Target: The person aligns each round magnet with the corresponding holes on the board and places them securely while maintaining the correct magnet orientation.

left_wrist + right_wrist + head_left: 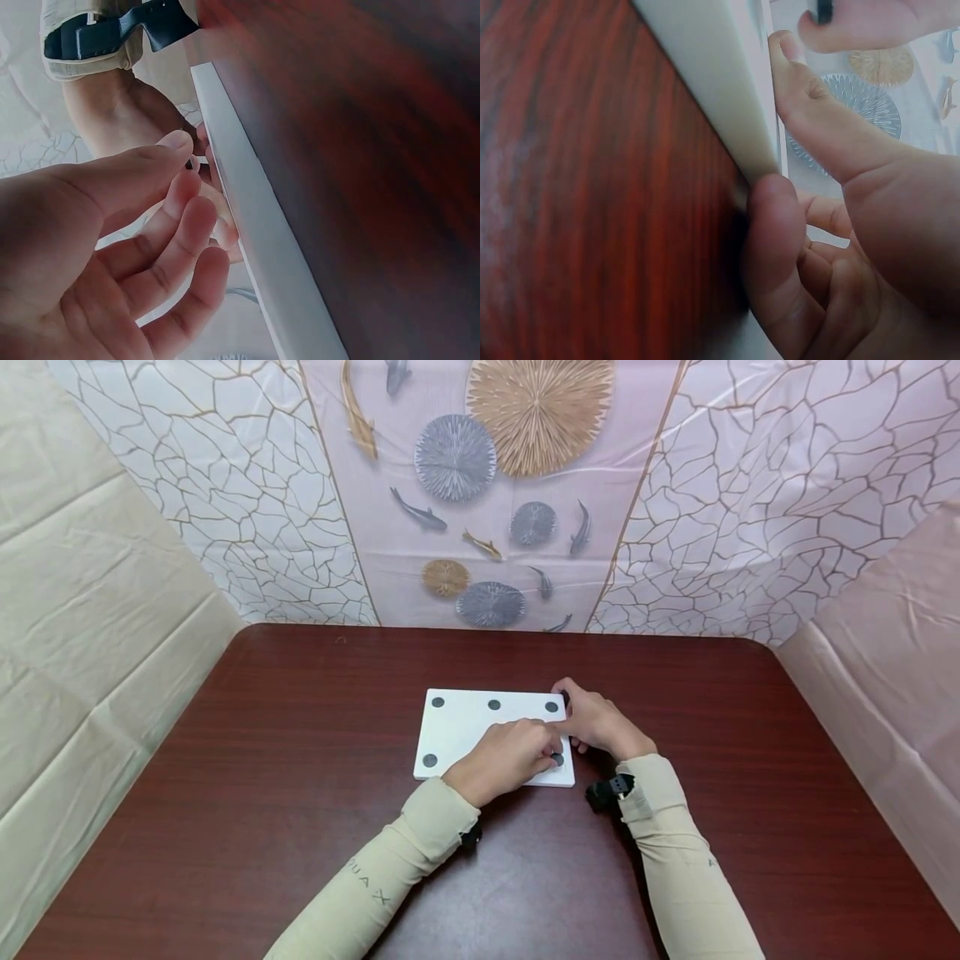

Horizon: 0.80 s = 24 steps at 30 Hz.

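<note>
A white rectangular board (pixel 465 731) lies flat on the table, with several black round dots (pixel 494 705) along its top. Over its near right part is my left hand (pixel 510 752), thumb and index finger pinching a small black piece (pixel 824 10). Most of that piece is hidden by the fingertips. My right hand (pixel 600 722) holds the board's right edge. Its thumb lies on the top face and a finger (pixel 772 232) presses against the side. The left wrist view shows the board (pixel 251 202) edge-on, beside both hands.
The dark red-brown table (pixel 300 760) surrounds the board. A patterned cloth (pixel 487 552) hangs behind its far edge, and pale cloth (pixel 97 635) stands along the left and right sides. A black strap device (pixel 609 792) sits at my right wrist.
</note>
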Tool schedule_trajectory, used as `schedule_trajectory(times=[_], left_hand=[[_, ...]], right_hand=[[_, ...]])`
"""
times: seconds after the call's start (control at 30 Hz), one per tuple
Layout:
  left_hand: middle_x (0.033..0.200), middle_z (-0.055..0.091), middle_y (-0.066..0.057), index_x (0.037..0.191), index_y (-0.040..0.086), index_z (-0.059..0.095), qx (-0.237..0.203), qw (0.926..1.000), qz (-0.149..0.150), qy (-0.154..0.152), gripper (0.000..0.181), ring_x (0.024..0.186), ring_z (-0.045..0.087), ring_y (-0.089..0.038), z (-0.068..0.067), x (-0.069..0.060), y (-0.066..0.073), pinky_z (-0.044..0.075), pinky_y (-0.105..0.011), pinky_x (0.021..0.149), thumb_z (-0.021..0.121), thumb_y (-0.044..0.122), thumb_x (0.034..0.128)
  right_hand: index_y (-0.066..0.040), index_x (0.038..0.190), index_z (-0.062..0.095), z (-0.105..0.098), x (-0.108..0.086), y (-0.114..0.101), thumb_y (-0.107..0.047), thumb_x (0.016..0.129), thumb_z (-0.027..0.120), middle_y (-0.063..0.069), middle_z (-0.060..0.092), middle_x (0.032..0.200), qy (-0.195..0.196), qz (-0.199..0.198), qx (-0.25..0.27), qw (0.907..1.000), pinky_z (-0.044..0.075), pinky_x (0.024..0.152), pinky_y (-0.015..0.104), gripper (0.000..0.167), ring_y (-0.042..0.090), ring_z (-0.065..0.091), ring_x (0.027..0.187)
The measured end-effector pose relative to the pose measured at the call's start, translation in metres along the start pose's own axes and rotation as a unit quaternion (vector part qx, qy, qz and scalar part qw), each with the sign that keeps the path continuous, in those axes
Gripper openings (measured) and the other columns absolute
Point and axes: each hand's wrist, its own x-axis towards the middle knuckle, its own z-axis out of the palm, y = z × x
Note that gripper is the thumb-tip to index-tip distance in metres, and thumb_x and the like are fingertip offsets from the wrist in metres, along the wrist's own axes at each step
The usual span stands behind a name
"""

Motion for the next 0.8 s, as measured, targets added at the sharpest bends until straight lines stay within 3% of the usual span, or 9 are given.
schedule_trajectory(times=[0.2,0.33,0.8], left_hand=[[0.091,0.074,0.011,0.096,0.024,0.082,-0.008,0.9999,0.002,-0.011,0.003,0.079,0.066,-0.007,-0.0011,0.0024,0.002,0.054,-0.032,0.063,0.08,0.021,0.0953],[0.078,0.068,0.01,0.087,0.023,0.079,-0.017,0.9997,0.008,-0.018,0.009,0.071,0.061,-0.008,-0.0002,0.0043,0.0019,0.051,-0.032,0.059,0.08,0.019,0.0945],[0.065,0.059,0.01,0.077,0.021,0.077,-0.034,0.9991,0.003,-0.024,0.019,0.063,0.054,-0.01,0.0003,0.0062,0.0052,0.047,-0.028,0.056,0.08,0.009,0.0911]], right_hand=[[-0.012,0.141,0.047,-0.0004,0.0,-0.0008,-0.026,0.096,0.076,0.012,0.06,0.088,-0.002,0.0,-0.007,1.0,0.055,0.055,0.034,0.055,0.022,0.063,0.053],[-0.012,0.14,0.048,-0.0001,0.0009,-0.0011,-0.026,0.096,0.076,0.012,0.06,0.089,-0.001,0.001,-0.008,1.0,0.055,0.054,0.033,0.054,0.022,0.063,0.052],[-0.01,0.14,0.047,0.0004,0.0023,0.0021,-0.023,0.096,0.075,0.012,0.06,0.087,0.0,-0.007,-0.009,0.9999,0.054,0.054,0.034,0.054,0.022,0.063,0.052]])
